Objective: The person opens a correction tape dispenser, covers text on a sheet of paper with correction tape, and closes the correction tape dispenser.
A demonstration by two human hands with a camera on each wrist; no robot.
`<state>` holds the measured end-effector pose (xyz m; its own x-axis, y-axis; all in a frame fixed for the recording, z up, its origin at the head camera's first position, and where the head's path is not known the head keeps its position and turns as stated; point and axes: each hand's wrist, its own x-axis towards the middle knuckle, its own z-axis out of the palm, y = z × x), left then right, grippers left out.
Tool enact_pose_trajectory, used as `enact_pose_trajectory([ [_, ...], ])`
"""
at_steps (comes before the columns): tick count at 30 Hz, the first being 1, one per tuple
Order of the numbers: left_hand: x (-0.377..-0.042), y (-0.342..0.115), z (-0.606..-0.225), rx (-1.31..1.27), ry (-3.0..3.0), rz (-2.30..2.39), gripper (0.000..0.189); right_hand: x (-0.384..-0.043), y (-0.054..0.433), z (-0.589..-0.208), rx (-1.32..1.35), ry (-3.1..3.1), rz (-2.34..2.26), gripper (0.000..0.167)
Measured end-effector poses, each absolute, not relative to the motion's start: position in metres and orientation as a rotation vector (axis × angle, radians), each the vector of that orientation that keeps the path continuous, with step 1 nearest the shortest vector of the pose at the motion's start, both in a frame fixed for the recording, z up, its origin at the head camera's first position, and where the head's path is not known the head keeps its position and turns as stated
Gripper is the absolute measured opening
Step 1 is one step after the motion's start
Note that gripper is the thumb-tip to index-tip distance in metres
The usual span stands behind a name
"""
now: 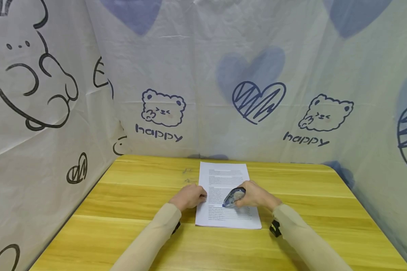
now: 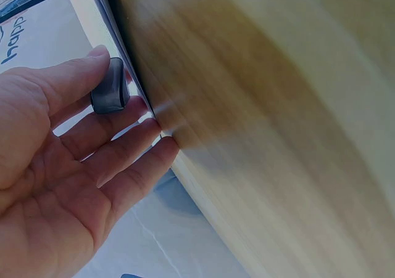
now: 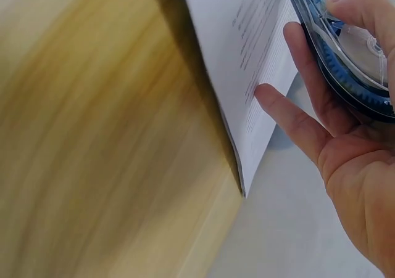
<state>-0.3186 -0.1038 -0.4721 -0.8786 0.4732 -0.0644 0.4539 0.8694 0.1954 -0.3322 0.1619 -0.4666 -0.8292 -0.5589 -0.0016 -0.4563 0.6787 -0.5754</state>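
My right hand [image 1: 254,195] grips a correction tape dispenser [image 1: 235,197] with a clear body and blue parts inside. Its tip points down and left, at the printed lines of a paper stack [image 1: 224,166]; whether it touches the page I cannot tell. In the right wrist view, thumb and fingers hold the dispenser [image 3: 347,74] while another fingertip is at the paper [image 3: 216,50]. My left hand [image 1: 188,196] is at the stack's left edge. In the left wrist view, its thumb and a finger pinch a small dark translucent cap [image 2: 111,93], with the other fingertips at the tabletop's surface.
The stack lies on a yellow wood-grain table [image 1: 129,195], near its back edge. Behind stands a pale curtain [image 1: 207,131] printed with hearts and bears; another printed sheet [image 1: 54,150] hangs along the left side. A dark band [image 1: 275,228] sits under the right wrist.
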Motion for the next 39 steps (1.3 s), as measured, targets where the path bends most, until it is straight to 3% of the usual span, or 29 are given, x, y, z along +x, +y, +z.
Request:
enact_pose_trajectory([
  [39, -0.319, -0.104, -0.473, 0.756, 2.943, 0.257, 0.013, -0.333, 0.178, -0.464, -0.821, 2.743, -0.790, 0.023],
])
